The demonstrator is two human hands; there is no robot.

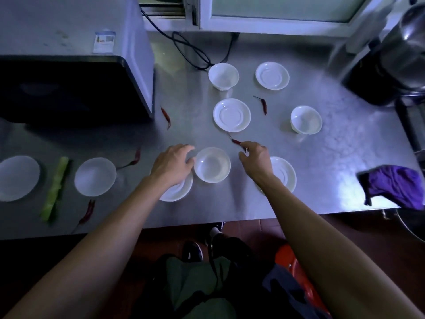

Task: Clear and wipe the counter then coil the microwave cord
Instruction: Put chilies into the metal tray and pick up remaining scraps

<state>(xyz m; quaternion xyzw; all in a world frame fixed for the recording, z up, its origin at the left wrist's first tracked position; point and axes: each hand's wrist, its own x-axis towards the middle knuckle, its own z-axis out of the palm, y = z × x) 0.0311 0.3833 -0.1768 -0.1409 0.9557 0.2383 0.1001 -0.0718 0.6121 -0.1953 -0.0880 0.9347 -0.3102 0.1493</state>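
Observation:
On the steel counter (322, 171) lie several white bowls and saucers and several red chilies. My left hand (172, 162) hovers over a saucer (181, 192), its thumb touching the rim of a white bowl (212, 164) and its fingers loosely bent. My right hand (255, 157) reaches over another saucer (285, 173). Its forefinger lies on the end of a red chili (235, 141), with the thumb apart below it. The microwave (69, 84) stands at the left. Its black cord (190, 49) trails loose across the back of the counter. A purple cloth (397, 185) lies at the right edge.
A green vegetable strip (55, 187) lies at the front left between a plate (16, 178) and a bowl (95, 176). More bowls (223, 75) (305, 119) and saucers (272, 75) (231, 115) sit in the middle. A metal pot on a black appliance (391, 65) stands at the back right.

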